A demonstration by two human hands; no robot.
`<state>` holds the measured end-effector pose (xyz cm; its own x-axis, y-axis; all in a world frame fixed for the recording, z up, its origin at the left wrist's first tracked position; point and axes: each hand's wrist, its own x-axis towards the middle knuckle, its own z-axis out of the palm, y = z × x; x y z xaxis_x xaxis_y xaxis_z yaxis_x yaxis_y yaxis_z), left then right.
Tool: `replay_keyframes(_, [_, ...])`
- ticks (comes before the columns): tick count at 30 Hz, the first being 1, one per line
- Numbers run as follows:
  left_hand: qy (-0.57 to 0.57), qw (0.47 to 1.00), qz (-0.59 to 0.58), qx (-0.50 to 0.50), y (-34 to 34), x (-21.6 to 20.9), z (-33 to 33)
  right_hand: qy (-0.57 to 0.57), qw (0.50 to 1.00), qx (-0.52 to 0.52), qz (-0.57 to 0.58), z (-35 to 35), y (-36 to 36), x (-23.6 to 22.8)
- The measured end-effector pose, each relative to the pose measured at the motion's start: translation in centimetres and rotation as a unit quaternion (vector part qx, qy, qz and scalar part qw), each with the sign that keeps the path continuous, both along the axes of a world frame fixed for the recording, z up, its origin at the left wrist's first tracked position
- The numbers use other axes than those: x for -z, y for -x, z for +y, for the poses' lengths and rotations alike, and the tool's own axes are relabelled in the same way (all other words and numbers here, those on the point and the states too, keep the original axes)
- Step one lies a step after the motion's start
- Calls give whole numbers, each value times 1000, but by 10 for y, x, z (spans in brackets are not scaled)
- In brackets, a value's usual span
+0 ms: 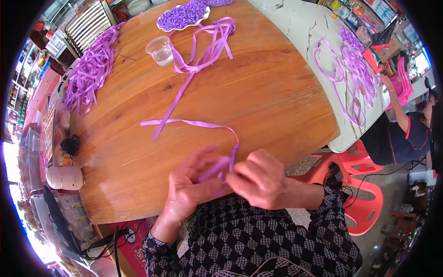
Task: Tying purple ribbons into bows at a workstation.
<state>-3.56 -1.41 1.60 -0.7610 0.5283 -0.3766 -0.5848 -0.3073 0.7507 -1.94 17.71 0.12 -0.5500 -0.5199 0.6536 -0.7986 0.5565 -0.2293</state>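
Close to the table's near edge, my left hand (187,184) is closed around a bunched piece of purple ribbon, its fingers partly blurred by motion. My right hand (260,180) is curled in a pinch right beside it, gripping the same ribbon; the fingertips are partly hidden. A loose tail of this purple ribbon (203,123) runs from a small knot between my hands out over the wood to the left. Farther off lies a loose bundle of purple ribbons (210,56), one long strand of which trails toward me and crosses the tail's end.
A clear plastic cup (160,51) with liquid stands near a scalloped white plate (206,16) of small purple pieces. Ribbon heaps hang at the left edge (92,69) and lie on the marble-patterned table (300,27). Red plastic stools (364,203) and another person (401,134) are at right.
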Motion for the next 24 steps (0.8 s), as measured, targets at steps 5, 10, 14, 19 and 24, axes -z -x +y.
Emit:
replay_keyframes(5, [220,958,180,-42,5,19,-25,42,991,115,59,30,15,-6])
replay_keyframes(10, [138,986,97,6,8,25,-45,50,976,211,23,52,33,10])
replay_keyframes(14, [-128,991,-9,-30,13,19,-34,-36,979,202,13,34,22,17])
replay_keyframes(19, [-113,993,20,-36,9,1,7,-53,998,-10,23,-2,-1,13])
replay_keyframes(24, [-13,997,53,57,0,6,3,52,998,23,38,-4,10,0])
